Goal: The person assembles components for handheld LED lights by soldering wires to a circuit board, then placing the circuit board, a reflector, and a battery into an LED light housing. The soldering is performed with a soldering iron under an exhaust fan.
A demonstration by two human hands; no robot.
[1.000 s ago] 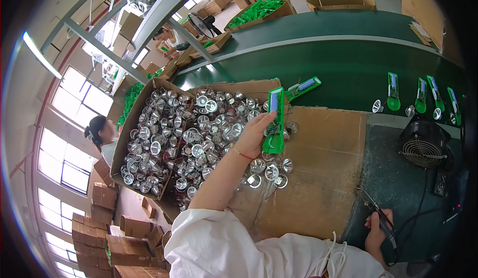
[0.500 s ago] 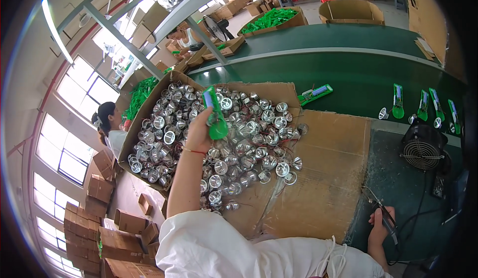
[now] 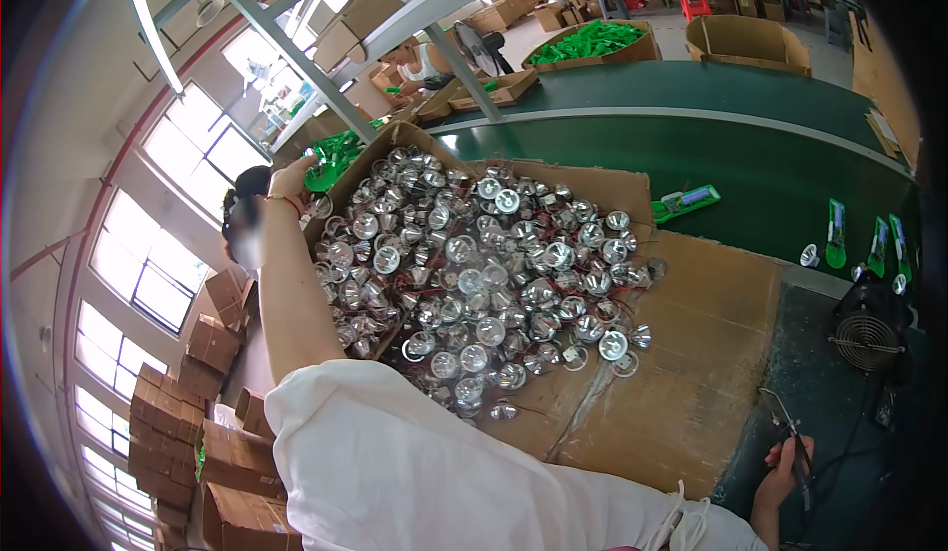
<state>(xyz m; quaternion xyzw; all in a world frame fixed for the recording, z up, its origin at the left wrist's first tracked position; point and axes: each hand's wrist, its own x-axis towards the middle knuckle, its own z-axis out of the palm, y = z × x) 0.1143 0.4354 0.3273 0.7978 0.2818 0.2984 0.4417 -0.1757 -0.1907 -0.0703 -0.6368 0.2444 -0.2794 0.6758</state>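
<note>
My left hand point(image 3: 290, 182) is stretched out to the far left, past the box edge, its fingers closed on a green plastic housing point(image 3: 320, 178). This housing overlaps a heap of similar green parts point(image 3: 344, 146), so its outline is partly lost. My right hand point(image 3: 787, 460) is at the lower right, wrapped round a soldering iron point(image 3: 802, 472) whose thin metal tip points up and left. Between my arms, silver reflector cups point(image 3: 491, 330) with thin red wires fill an open cardboard box point(image 3: 592, 178) and spill onto a cardboard sheet point(image 3: 681, 344).
Green housings with blue cells point(image 3: 836, 230) stand in a row at the right, beside loose reflectors point(image 3: 809, 255). Another lies behind the box point(image 3: 686, 201). A small black fan point(image 3: 865, 339) sits at the right. A person point(image 3: 242, 210) is beyond my left arm.
My left hand has swung left from above the reflectors to the green heap, carrying the green housing. The view has turned left. My right hand still holds the soldering iron.
</note>
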